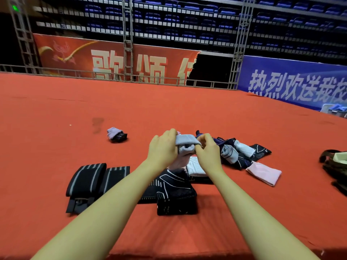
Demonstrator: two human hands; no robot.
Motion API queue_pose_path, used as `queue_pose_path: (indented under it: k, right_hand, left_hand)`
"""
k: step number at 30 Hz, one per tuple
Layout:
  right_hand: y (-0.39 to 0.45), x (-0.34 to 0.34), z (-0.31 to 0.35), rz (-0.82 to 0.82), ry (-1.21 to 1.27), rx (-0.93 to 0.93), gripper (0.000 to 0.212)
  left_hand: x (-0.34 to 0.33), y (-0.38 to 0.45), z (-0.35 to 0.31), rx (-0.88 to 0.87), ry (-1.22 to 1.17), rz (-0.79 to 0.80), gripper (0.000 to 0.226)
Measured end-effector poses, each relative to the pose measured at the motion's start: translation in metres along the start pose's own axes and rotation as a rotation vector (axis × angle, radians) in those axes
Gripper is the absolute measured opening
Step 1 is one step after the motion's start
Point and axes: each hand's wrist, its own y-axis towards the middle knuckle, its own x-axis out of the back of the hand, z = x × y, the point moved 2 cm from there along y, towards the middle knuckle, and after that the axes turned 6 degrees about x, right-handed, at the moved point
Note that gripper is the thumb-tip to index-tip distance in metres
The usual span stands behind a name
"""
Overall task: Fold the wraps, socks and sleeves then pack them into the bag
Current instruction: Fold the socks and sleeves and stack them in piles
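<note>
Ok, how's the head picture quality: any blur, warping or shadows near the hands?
Head view: both hands and the pale grey sock are fairly sharp; wide-angle warping bends the far railing; soft arm shadows fall on the red carpet; banners slightly blurred.

A: what am i seeing of myself on the feed?
B: just my two forearms, bare to the frame edge, no sleeves, and both hands (185, 149), no gloves, rings or watch.
</note>
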Motion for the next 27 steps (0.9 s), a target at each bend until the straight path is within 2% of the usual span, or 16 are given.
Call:
queue_pose_path:
  k: [4,7,10,12,14,16,18,22,25,27]
  right_hand:
    - [-0.002,-0.003,0.007,0.161,0.474,-0.052,0.018]
    - [-0.005,-0.003,0.012,0.317,0.64,-0.037,0.033]
    - [0.0,-0.008,0.011,0.289,0.549,-0.096,0.029]
    - [0.006,-0.012,0.006,0.175,0.448,-0.149,0.024]
    - [0.012,-0.013,0.0,0.048,0.284,-0.175,0.028]
    - [0.013,-0.011,-0.006,-0.037,0.11,-0.165,0.033]
    - [0.011,-0.008,-0.009,-0.063,0.051,-0.13,0.033]
    - [0.005,-0.008,-0.018,0.058,0.199,-0.034,0.031]
    - [0.001,-0.01,-0.024,0.166,0.251,0.008,0.028]
    - [-0.002,-0.011,-0.026,0.248,0.311,-0.01,0.031]
  left_hand:
    - [-0.003,0.004,0.012,0.09,-0.055,-0.086,0.026]
    - [-0.005,0.008,0.017,0.132,-0.104,-0.126,0.028]
    - [-0.006,0.009,0.019,0.099,-0.15,-0.133,0.032]
    - [-0.007,0.007,0.019,0.039,-0.222,-0.137,0.032]
    - [-0.009,0.004,0.018,-0.014,-0.333,-0.12,0.028]
    - [-0.012,0.001,0.017,-0.049,-0.439,-0.069,0.023]
    - [-0.015,-0.003,0.017,-0.07,-0.515,0.022,0.025]
    - [-0.021,-0.012,0.02,-0.012,-0.678,0.197,0.05]
    - [-0.029,-0.013,0.028,0.103,-0.753,0.168,0.029]
    - [-0.034,-0.012,0.032,0.109,-0.739,0.136,0.017]
